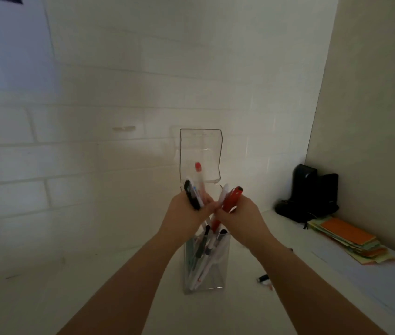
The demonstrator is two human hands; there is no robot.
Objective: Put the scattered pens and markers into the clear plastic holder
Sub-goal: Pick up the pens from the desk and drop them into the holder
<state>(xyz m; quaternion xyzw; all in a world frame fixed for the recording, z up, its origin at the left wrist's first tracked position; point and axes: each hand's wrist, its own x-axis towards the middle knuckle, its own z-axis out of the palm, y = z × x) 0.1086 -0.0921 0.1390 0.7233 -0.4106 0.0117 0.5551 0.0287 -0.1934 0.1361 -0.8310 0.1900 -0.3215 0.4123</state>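
The left hand (186,213) grips a bundle of pens (195,192), fingers closed around them, above the clear plastic holder (206,262) standing mid-desk and already holding several pens. The right hand (242,216), touching the left, clasps a red marker (232,199). A small black object (263,278) lies near the desk's (46,298) right edge, with sticky notes (351,240) on the ledge beyond.
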